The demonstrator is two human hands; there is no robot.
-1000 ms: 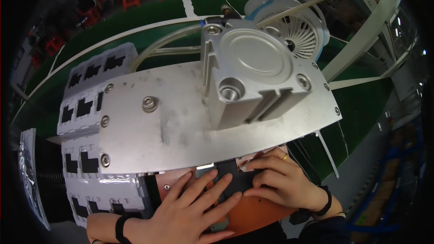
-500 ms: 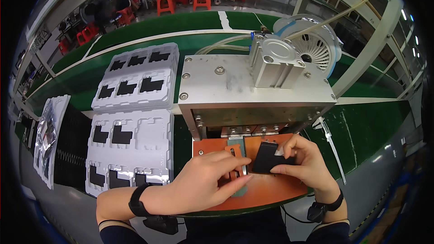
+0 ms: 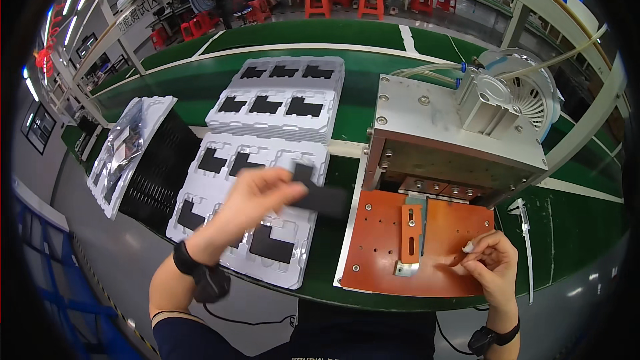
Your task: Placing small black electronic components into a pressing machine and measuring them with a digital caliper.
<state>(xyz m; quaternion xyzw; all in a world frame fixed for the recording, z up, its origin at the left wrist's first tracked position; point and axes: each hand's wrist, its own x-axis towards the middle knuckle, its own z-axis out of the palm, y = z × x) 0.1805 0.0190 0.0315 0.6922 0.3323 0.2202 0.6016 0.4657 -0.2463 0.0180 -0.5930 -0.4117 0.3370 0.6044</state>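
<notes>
In the head view, the left hand (image 3: pixel 261 192) pinches a black L-shaped piece (image 3: pixel 323 200) between thumb and fingertips; the piece, a little blurred, reaches out to the right of that hand, above the right edge of the front tray (image 3: pixel 268 146). That tray lies beneath and around the left hand, with other black pieces sitting in its pockets; its far-right pocket is masked by the held piece, so whether it is filled cannot be told. Beyond the left hand, the rear tray (image 3: pixel 267 122) has a piece in each of its six pockets. The right hand (image 3: pixel 493 267) has fingers and thumb bent toward each other, with a small white scrap (image 3: pixel 469 247) at the fingertips; whether it is gripped there cannot be told. Left of the right hand lies the orange plate (image 3: pixel 373 240) with its slotted orange block (image 3: pixel 411 235), and no black piece shows on that plate. Beyond this hand stands the metal press (image 3: pixel 413 127). Judging from this, the held piece's handling at the plate seems finished for now, while setting it down is not yet done; how many pieces remain overall cannot be judged.
</notes>
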